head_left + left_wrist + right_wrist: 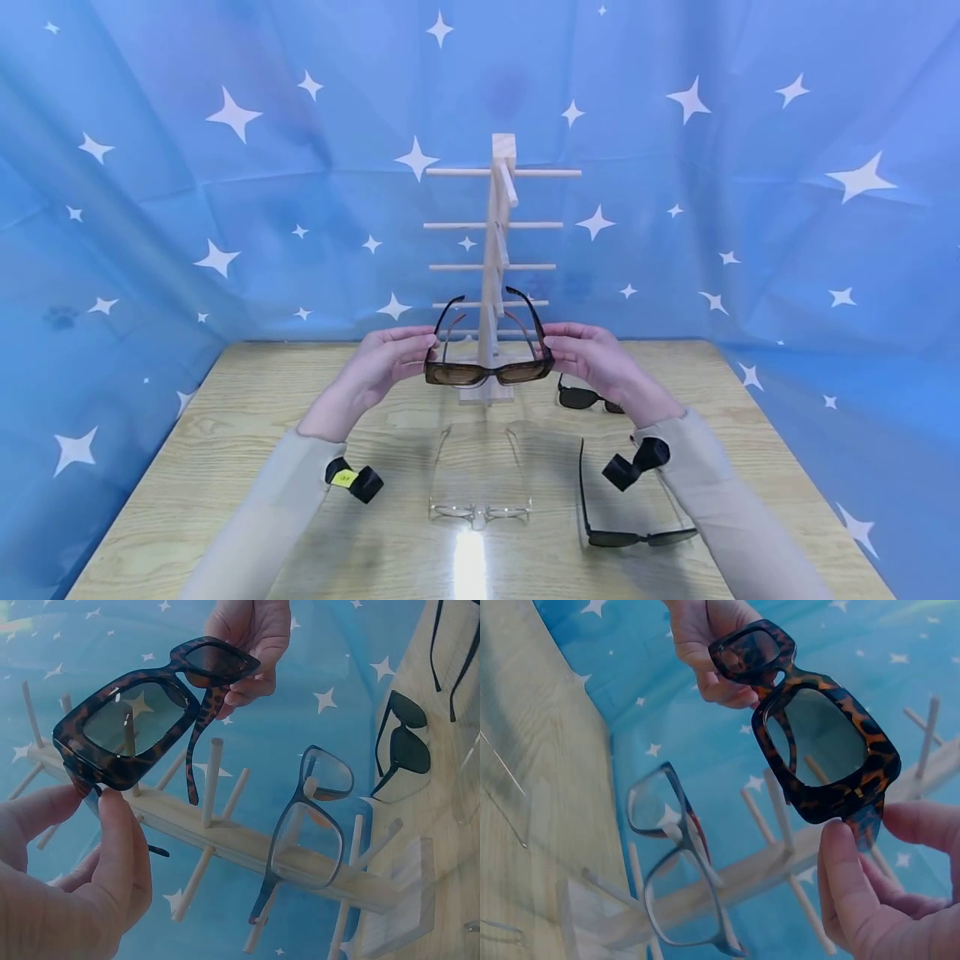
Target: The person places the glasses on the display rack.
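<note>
Both hands hold tortoise sunglasses [487,371] in the air, just in front of the wood rack [495,250], arms open pointing far. L hand [382,362] pinches the left corner w/ thumb + fingers; R hand [596,358] pinches the right corner. Grey glasses [311,817] hang on the rack's lowest peg. On table [225,433]: clear glasses [480,508] near centre, black pair [633,533] near right, dark pair [581,396] behind R hand.

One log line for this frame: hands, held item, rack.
left hand grip: tortoiseshell sunglasses | right hand grip: same | wooden rack: one pair hung
</note>
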Available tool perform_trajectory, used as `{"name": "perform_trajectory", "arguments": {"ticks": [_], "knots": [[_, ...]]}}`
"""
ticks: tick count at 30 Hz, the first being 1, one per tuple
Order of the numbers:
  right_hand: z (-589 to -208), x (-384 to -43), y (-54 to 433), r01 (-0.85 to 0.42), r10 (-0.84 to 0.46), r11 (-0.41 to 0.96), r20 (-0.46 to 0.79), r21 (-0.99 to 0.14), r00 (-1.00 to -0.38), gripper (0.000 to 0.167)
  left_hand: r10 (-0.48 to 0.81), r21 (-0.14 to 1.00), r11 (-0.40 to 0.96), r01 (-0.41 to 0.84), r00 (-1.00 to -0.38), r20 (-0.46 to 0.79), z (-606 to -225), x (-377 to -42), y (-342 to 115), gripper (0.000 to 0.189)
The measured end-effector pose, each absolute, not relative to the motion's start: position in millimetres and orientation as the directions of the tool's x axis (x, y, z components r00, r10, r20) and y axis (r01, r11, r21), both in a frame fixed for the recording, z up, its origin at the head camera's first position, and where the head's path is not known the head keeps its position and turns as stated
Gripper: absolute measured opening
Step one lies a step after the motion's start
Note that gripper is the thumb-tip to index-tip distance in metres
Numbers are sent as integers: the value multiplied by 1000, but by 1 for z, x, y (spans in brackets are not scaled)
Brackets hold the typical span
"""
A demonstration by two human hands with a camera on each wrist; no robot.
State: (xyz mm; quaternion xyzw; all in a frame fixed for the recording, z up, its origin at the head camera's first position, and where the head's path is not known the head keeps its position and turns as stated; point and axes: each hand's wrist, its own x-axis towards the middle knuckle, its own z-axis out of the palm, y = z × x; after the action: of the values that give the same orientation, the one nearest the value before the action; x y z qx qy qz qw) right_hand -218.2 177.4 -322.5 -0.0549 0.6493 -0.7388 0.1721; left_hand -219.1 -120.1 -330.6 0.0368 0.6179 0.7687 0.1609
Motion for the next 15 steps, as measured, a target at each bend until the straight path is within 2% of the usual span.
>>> {"name": "perform_trajectory", "arguments": {"ticks": [8, 15], "knots": [[-318, -238, 177, 180, -290, -98, -145, -979, -946, 41, 257, 942, -231, -242, -949, -180, -330, -235, -114, 45], [-320, -250, 176, 216, -247, -108, -184, -970, -951, 35, 218, 914, -314, -258, -956, -195, -334, -247, -109, 45]]}}
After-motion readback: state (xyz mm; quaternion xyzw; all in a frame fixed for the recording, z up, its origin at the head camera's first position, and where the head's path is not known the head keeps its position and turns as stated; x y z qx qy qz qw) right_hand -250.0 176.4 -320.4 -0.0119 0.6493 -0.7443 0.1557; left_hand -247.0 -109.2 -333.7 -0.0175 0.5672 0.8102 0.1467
